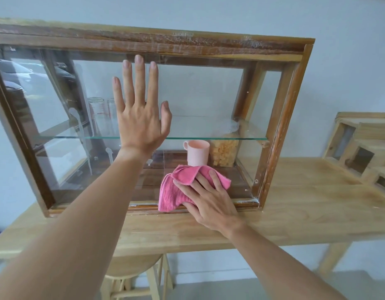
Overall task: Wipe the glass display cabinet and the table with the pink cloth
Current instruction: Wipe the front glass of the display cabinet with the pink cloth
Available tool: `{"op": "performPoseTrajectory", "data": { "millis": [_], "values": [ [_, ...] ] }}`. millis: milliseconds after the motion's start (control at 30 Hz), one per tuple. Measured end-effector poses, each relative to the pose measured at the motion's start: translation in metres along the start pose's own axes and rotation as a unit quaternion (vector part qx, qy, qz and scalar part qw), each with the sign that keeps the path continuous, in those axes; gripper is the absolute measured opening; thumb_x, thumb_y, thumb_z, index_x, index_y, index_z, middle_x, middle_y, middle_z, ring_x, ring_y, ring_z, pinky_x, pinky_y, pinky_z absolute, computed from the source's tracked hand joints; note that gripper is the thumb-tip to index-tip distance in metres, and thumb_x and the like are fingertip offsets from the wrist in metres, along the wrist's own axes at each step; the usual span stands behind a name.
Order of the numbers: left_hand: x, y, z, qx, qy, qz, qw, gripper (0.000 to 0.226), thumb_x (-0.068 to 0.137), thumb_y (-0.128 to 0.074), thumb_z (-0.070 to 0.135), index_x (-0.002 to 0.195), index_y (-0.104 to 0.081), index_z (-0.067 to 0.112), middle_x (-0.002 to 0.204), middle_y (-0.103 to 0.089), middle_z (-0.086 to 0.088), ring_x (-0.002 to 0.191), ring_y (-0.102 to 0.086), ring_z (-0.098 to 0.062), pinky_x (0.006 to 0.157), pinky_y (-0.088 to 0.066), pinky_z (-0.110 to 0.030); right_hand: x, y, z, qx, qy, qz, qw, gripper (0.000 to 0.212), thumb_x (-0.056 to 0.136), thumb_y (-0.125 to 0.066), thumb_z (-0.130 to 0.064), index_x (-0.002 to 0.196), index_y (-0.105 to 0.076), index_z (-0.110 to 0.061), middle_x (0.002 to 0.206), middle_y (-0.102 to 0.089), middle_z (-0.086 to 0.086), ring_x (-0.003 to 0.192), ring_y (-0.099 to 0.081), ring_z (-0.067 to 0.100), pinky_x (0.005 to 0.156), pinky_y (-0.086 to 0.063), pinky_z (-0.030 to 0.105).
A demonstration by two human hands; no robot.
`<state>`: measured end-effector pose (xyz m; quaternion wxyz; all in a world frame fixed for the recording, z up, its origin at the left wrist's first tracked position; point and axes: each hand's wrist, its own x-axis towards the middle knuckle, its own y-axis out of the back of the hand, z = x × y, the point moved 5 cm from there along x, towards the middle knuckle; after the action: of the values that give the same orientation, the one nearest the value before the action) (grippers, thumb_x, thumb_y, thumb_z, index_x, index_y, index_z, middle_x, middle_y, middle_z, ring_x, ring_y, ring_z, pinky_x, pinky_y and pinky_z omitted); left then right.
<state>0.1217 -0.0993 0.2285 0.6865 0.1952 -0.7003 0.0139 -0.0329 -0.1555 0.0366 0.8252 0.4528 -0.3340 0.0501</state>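
A wood-framed glass display cabinet (280, 118) stands on a light wooden table (306, 215). My left hand (139, 118) lies flat on the front glass, fingers spread upward, holding nothing. My right hand (211, 200) presses a crumpled pink cloth (176, 187) against the lower part of the front glass, near the bottom rail. Inside the cabinet, behind the glass, are a pink mug (198, 152), a jar of cereal-like food (224, 152), clear glasses (100, 118) and a glass shelf (219, 138).
Small wooden box shelves (364, 148) sit at the table's right end. A wooden stool (133, 276) stands under the table. A pale wall is behind the cabinet. Bare tabletop shows to the right of the cabinet and along its front edge.
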Motion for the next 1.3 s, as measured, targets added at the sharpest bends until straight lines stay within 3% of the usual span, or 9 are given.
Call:
{"op": "performPoseTrajectory", "data": {
  "millis": [300, 533, 667, 800, 867, 967, 1033, 1200, 1300],
  "values": [
    [-0.001, 0.000, -0.002, -0.023, 0.000, 0.030, 0.999, 0.064, 0.097, -0.042, 0.026, 0.153, -0.025, 0.000, 0.159, -0.023, -0.026, 0.148, -0.017, -0.044, 0.122, -0.009, -0.056, 0.070, 0.065, 0.052, 0.035, -0.239, 0.203, 0.949, 0.068, 0.105, -0.038, -0.046, 0.162, -0.016, -0.016, 0.167, -0.006, 0.005, 0.155, -0.006, 0.037, 0.122, 0.009, 0.062],
    [-0.003, -0.003, -0.004, -0.031, -0.001, 0.039, 0.999, 0.066, 0.096, -0.042, 0.026, 0.154, -0.022, 0.002, 0.161, -0.020, -0.024, 0.149, -0.014, -0.043, 0.123, -0.006, -0.053, 0.057, 0.025, -0.009, 0.118, -0.287, 0.151, 0.939, 0.065, 0.107, -0.031, -0.047, 0.163, -0.007, -0.026, 0.163, -0.022, 0.005, 0.153, -0.013, 0.030, 0.123, 0.007, 0.061],
    [-0.003, -0.002, -0.004, -0.028, -0.003, 0.041, 0.999, 0.066, 0.097, -0.039, 0.028, 0.155, -0.021, 0.002, 0.161, -0.018, -0.024, 0.149, -0.013, -0.044, 0.122, -0.003, -0.053, 0.016, -0.003, -0.003, 0.337, -0.582, 0.199, 0.713, 0.080, 0.096, -0.018, -0.067, 0.156, 0.022, -0.032, 0.166, 0.030, -0.008, 0.153, 0.025, 0.015, 0.123, 0.011, 0.056],
    [-0.003, -0.003, -0.003, -0.028, 0.000, 0.037, 0.999, 0.066, 0.097, -0.038, 0.030, 0.155, -0.019, 0.004, 0.162, -0.016, -0.023, 0.149, -0.012, -0.045, 0.122, -0.003, -0.054, 0.002, -0.001, 0.018, 0.449, -0.722, 0.221, 0.478, 0.080, 0.104, -0.028, -0.055, 0.160, 0.017, -0.019, 0.167, 0.027, 0.004, 0.154, 0.022, 0.022, 0.125, 0.007, 0.053],
    [-0.003, -0.002, -0.004, -0.027, 0.002, 0.032, 0.999, 0.067, 0.097, -0.038, 0.030, 0.156, -0.017, 0.004, 0.162, -0.015, -0.023, 0.149, -0.011, -0.045, 0.122, -0.003, -0.055, 0.010, 0.009, 0.030, 0.434, -0.694, 0.252, 0.516, 0.076, 0.105, -0.032, -0.049, 0.163, 0.006, -0.018, 0.169, 0.024, 0.005, 0.154, 0.025, 0.023, 0.123, 0.017, 0.051],
    [-0.003, -0.001, -0.002, -0.031, 0.000, 0.034, 0.999, 0.066, 0.098, -0.037, 0.029, 0.156, -0.017, 0.004, 0.162, -0.015, -0.023, 0.149, -0.011, -0.045, 0.122, -0.003, -0.055, 0.026, 0.029, 0.042, 0.309, -0.549, 0.293, 0.719, 0.069, 0.101, -0.041, -0.048, 0.159, -0.015, -0.023, 0.169, 0.018, 0.013, 0.154, 0.025, 0.029, 0.119, 0.022, 0.057],
    [-0.003, -0.002, -0.002, -0.030, -0.001, 0.038, 0.999, 0.066, 0.097, -0.038, 0.029, 0.155, -0.018, 0.004, 0.162, -0.016, -0.023, 0.149, -0.011, -0.045, 0.122, -0.004, -0.055, 0.033, 0.038, 0.052, 0.257, -0.489, 0.306, 0.776, 0.051, 0.101, -0.054, -0.038, 0.144, -0.027, -0.031, 0.169, 0.010, 0.018, 0.154, 0.020, 0.035, 0.119, 0.019, 0.062],
    [-0.004, -0.002, -0.003, -0.035, -0.006, 0.042, 0.998, 0.065, 0.098, -0.037, 0.028, 0.155, -0.018, 0.003, 0.161, -0.015, -0.024, 0.149, -0.011, -0.046, 0.122, -0.003, -0.055, 0.011, 0.021, 0.037, 0.267, -0.526, 0.287, 0.755, 0.056, 0.100, -0.055, -0.045, 0.144, -0.030, -0.020, 0.168, 0.011, 0.020, 0.154, 0.018, 0.038, 0.118, 0.013, 0.068],
    [-0.004, -0.001, -0.002, -0.042, -0.008, 0.042, 0.998, 0.065, 0.099, -0.034, 0.029, 0.156, -0.016, 0.002, 0.162, -0.014, -0.024, 0.148, -0.010, -0.046, 0.122, -0.004, -0.056, -0.014, -0.011, 0.017, 0.345, -0.655, 0.212, 0.638, 0.098, 0.090, -0.024, -0.071, 0.163, 0.005, -0.011, 0.166, 0.029, 0.009, 0.152, 0.028, 0.023, 0.121, 0.010, 0.061]
  ]
}}
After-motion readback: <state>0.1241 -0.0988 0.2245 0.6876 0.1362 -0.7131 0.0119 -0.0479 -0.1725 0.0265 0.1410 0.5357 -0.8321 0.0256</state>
